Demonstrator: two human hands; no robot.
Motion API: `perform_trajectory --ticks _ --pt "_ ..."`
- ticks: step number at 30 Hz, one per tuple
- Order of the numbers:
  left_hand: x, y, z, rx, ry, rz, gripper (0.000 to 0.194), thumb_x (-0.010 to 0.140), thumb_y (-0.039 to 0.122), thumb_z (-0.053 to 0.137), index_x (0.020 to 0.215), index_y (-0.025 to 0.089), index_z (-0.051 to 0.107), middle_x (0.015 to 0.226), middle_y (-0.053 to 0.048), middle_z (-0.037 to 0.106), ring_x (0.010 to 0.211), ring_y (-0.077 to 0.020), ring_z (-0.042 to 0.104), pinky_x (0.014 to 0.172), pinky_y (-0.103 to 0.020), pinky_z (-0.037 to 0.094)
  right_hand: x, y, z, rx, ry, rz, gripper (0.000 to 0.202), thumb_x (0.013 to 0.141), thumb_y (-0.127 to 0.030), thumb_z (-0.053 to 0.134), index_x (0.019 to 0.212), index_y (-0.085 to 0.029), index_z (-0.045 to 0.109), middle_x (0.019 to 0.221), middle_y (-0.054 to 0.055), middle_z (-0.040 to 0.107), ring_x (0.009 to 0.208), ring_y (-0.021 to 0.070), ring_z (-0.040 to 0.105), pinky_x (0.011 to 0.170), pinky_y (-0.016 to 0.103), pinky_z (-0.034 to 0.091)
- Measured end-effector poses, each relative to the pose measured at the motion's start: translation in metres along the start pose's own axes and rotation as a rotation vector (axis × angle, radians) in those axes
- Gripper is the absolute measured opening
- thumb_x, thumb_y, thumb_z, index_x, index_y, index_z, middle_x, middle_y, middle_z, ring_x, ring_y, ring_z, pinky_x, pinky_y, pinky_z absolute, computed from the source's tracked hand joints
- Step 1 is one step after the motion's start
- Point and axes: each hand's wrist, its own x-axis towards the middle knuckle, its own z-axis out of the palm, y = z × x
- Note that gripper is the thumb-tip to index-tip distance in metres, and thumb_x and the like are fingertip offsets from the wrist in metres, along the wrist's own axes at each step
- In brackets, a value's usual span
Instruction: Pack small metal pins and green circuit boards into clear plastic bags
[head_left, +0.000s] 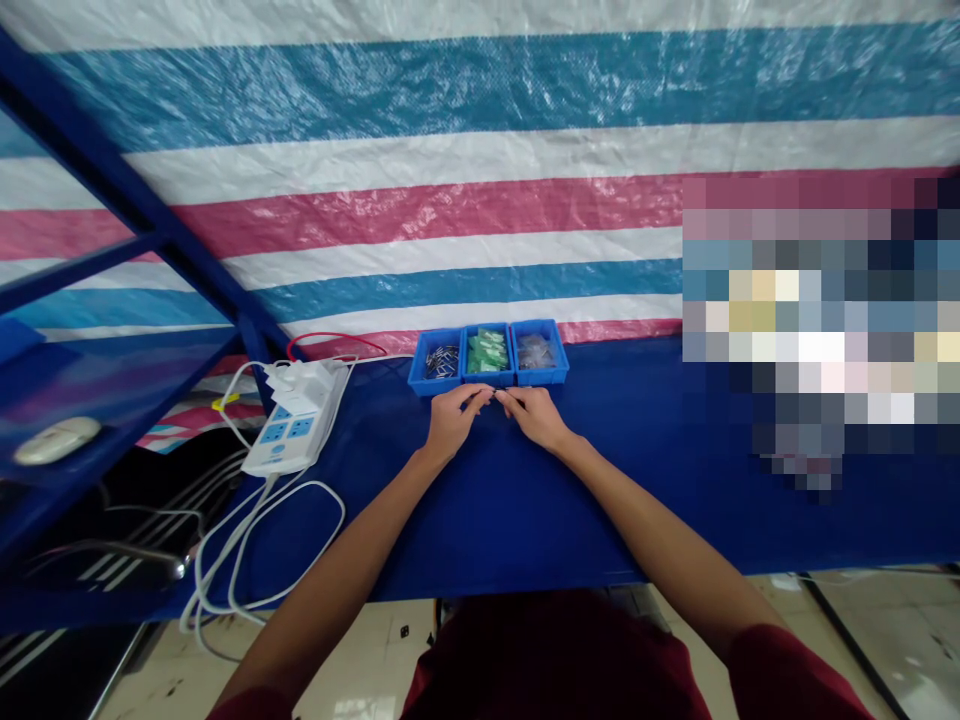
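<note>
One short-sleeved garment, dark maroon red, cloth. Front panel [555,660]: plain where it shows, nearly black across the middle, redder toward both sides, with soft folds at the edges. Left sleeve [251,706]: same maroon, short, only a small portion in view at the lower border. Right sleeve [787,672]: matching maroon, short, loosely cut, more fully visible, its open hem circling the arm. Left forearm [367,520] and right forearm [637,500]: bare, slender, tapering to narrow wrists. Left hand [451,422], right hand [538,416]: bare.

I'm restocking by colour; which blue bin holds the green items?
The middle bin, between the other two blue bins; its contents are green, unlike theirs.
</note>
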Motion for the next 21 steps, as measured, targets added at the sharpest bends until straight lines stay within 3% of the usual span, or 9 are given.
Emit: perform_trajectory --ticks 3,7,14,21 --pt "0.0018 -0.0008 0.0003 -0.109 0.001 -0.051 0.031 0.089 0.043 0.053 0.094 0.018 0.069 0.089 -0.005 0.074 0.069 -0.0152 0.067 0.067 -0.028 0.057 -0.0003 0.0021 0.0004 -0.026 0.005 0.005 0.054 0.095 -0.051 0.036 0.055 -0.019 0.053 0.057 0.001 0.059 0.057 0.0137 0.053 0.062 0.025 0.035" --pt "0.0028 -0.0040 0.0015 -0.213 0.009 -0.079 0.031 0.091 0.043 0.052 0.096 0.015 0.065 0.089 -0.007 0.073 0.077 -0.0170 0.069 0.071 -0.029 0.058 -0.0003 0.0012 -0.0018 -0.034 0.104 0.057 0.052 0.094 -0.049 0.038 0.055 -0.020 0.053 0.055 0.001 0.057 0.054 0.0133 0.052 0.060 0.025 0.034" --pt "0.0037 -0.0014 0.0006 -0.203 0.013 -0.084 0.030 0.093 0.043 0.047 0.095 0.016 0.059 0.087 -0.006 0.071 0.081 -0.0159 0.068 0.078 -0.030 0.056 0.0001 -0.0005 -0.0045 -0.036 0.142 0.068 0.050 0.094 -0.048 0.039 0.056 -0.019 0.055 0.054 0.001 0.056 0.054 0.0137 0.052 0.059 0.025 0.035" --pt "0.0035 -0.0089 0.0001 -0.096 -0.029 -0.062 0.027 0.091 0.041 0.051 0.094 0.017 0.063 0.059 0.003 0.057 0.052 -0.0101 0.055 0.058 -0.022 0.047 -0.0001 -0.0023 -0.0047 -0.029 0.143 0.073 0.051 0.094 -0.051 0.038 0.056 -0.020 0.055 0.052 0.000 0.054 0.051 0.0129 0.050 0.058 0.025 0.035"
